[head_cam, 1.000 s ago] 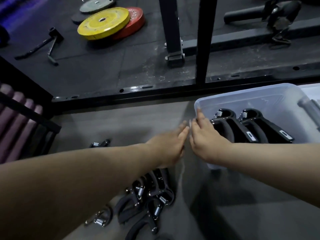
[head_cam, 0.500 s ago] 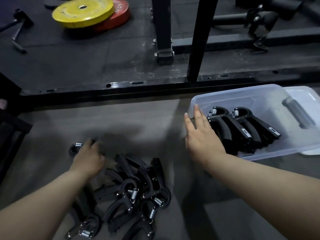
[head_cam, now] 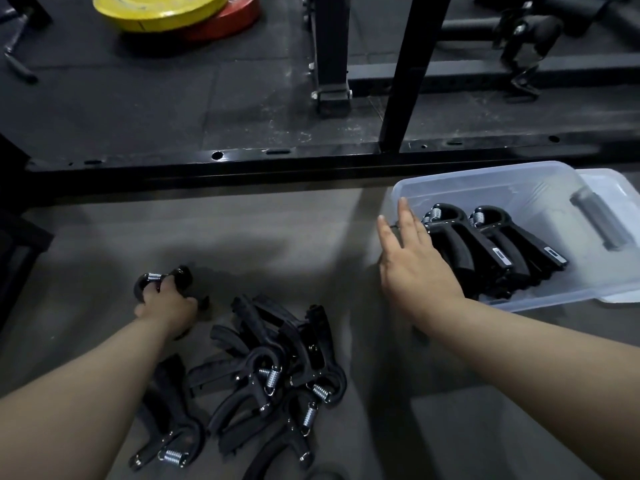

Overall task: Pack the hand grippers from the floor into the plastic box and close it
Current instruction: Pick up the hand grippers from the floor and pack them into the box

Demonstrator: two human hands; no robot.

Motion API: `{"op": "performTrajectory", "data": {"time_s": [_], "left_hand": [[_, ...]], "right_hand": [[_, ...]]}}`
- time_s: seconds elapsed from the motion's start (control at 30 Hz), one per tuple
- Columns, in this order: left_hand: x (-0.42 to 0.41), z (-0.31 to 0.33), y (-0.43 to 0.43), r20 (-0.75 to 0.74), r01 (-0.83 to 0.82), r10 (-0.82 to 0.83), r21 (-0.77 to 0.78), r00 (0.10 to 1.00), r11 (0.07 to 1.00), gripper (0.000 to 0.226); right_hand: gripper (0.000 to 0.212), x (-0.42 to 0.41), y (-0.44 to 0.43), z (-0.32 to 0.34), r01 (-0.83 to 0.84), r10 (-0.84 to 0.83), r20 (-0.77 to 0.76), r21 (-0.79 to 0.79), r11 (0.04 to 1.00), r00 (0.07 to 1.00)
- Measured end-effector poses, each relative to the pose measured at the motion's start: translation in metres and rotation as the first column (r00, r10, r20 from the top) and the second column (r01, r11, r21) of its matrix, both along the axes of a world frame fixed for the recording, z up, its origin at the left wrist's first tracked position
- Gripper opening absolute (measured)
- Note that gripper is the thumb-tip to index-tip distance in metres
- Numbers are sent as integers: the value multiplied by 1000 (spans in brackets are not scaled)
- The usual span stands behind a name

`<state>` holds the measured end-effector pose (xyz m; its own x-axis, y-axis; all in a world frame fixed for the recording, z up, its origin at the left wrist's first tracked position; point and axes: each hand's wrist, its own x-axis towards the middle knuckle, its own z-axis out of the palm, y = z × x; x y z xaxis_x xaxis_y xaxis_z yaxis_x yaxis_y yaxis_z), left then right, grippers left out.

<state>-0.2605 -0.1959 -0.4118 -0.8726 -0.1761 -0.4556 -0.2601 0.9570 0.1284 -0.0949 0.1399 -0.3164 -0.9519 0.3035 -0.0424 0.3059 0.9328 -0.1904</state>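
**A:** Where are the black plastic hand grippers with steel coil springs (head_cam: 277,375)?

**B:** Most lie in a tangled heap on the grey floor (head_cam: 242,230), between the two forearms. The packed grippers (head_cam: 485,244) lie side by side inside the clear plastic box (head_cam: 485,174), with their spring ends toward its far left corner.

**A:** And the single gripper (head_cam: 162,280) lying apart?

**B:** It sits on the floor just past the heap, to the left. The left hand (head_cam: 169,303) grasps it, with the fingers curled round its spring end.

**A:** The right hand (head_cam: 412,268)?

**B:** Its fingers are released and straight, lying over the box's left rim, just beside the packed grippers. I cannot tell whether they press on the wall.

**A:** Is the box covered?

**B:** No, it stands open on the floor to the right of the heap. A translucent plastic lid (head_cam: 620,192) sticks out past its right side. A grey cylindrical handle (head_cam: 595,223) lies at the box's right end.

**A:** What is farther out?

**B:** A black steel frame rail (head_cam: 242,164) runs across the floor beyond the heap and the box, and a black upright post (head_cam: 412,64) rises from it. At the far left, a yellow weight plate (head_cam: 156,8) lies partly on top of a red weight plate (head_cam: 228,26).
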Motion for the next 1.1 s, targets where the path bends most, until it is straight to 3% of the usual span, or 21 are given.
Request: {"op": "performTrajectory", "data": {"time_s": [0.2,0.33,0.4,0.57,0.8,0.93,1.0,1.1], "left_hand": [[-4,-1,1,-25,-57,56,-38,998,998,59],[7,-1,15,-75,138,-148,-121,986,983,60],[11,2,21,-68,146,-158,-158,985,977,63],[21,8,28,3,121,-123,-192,992,974,53],[26,7,29,27,-71,73,-49,997,996,47],[30,6,30,-52,-131,129,-38,990,991,44],[29,9,28,-114,-47,32,-135,993,990,41],[29,12,24,-196,216,-269,-252,943,943,33]], "right_hand": [[62,1,-1,4,-5,5,23,20,1000,1000],[62,1,-1,3,16,-16,18,-12,1000,1000],[63,0,-1,2,19,-19,22,-18,1000,1000],[63,1,-1,2,23,-23,24,-26,999,999],[64,2,0,4,13,-12,29,-32,999,999],[66,2,1,5,0,1,34,-35,999,999],[66,2,1,4,-10,12,34,-35,999,999],[67,2,2,3,-1,2,21,-56,998,1000]]}}
